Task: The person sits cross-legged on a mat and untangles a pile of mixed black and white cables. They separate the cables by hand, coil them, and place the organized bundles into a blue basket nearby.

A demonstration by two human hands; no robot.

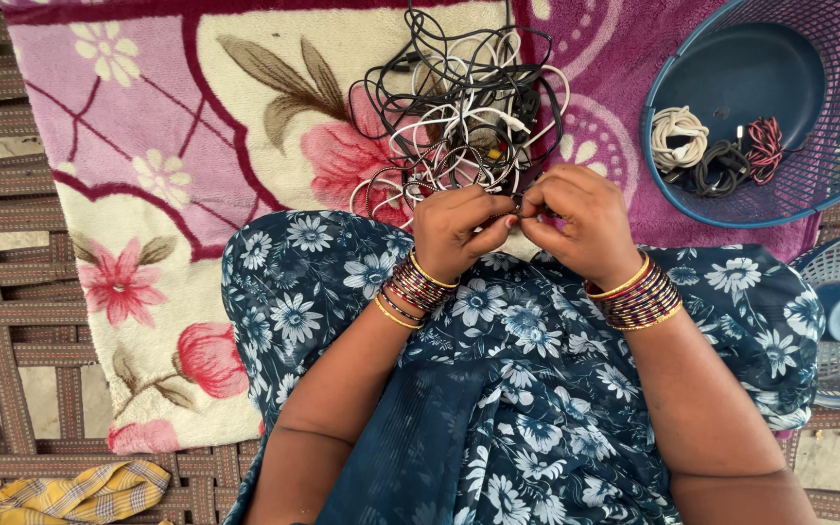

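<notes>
A yellow checked cloth (80,491) lies crumpled at the near left corner of the woven-strap cot (12,292). A plush floral blanket (167,146) in pink and cream covers the cot's middle. On it, toward the far edge, sits a tangle of black and white cables (459,107), thin, glossy and looped. The left hand (454,228) and right hand (580,219), both wearing stacked bangles, pinch one thin cable end between closed fingertips. At the far right corner, a round blue mesh plastic basket (828,185) holds coiled cords (717,151).

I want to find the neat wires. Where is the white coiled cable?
In the head view, the white coiled cable lies at upper right inside the blue basket, beside a black coil and a red-and-black coil.
</notes>
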